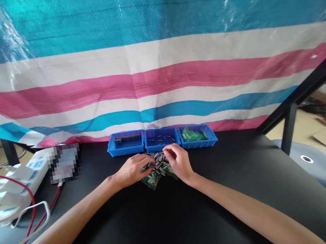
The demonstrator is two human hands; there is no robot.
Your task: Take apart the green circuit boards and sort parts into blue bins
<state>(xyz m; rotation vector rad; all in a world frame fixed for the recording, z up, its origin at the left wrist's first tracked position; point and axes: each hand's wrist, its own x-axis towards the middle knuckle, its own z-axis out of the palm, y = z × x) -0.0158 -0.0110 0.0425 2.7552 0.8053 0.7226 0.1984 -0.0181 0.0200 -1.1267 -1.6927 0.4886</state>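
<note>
Both my hands rest on a black table (174,221) over a pile of small grey parts (158,164) that lies on a green-tinted bag (152,180). My left hand (133,169) lies on the pile's left side with its fingers curled onto the parts. My right hand (179,162) is at the pile's right side, fingertips pinched together at its top; what they hold is too small to see. Just behind the pile stand three blue trays: the left tray (125,143) holds dark parts in a row, the middle tray (161,139) thin metal pieces, the right tray (197,135) green bags.
A white power strip (36,163) with red and white cables (24,213) lies at the table's left, beside a blurred-out flat object (64,162). A striped tarp (153,65) hangs behind the trays. A grey stool (319,166) and a black frame leg (287,129) stand to the right.
</note>
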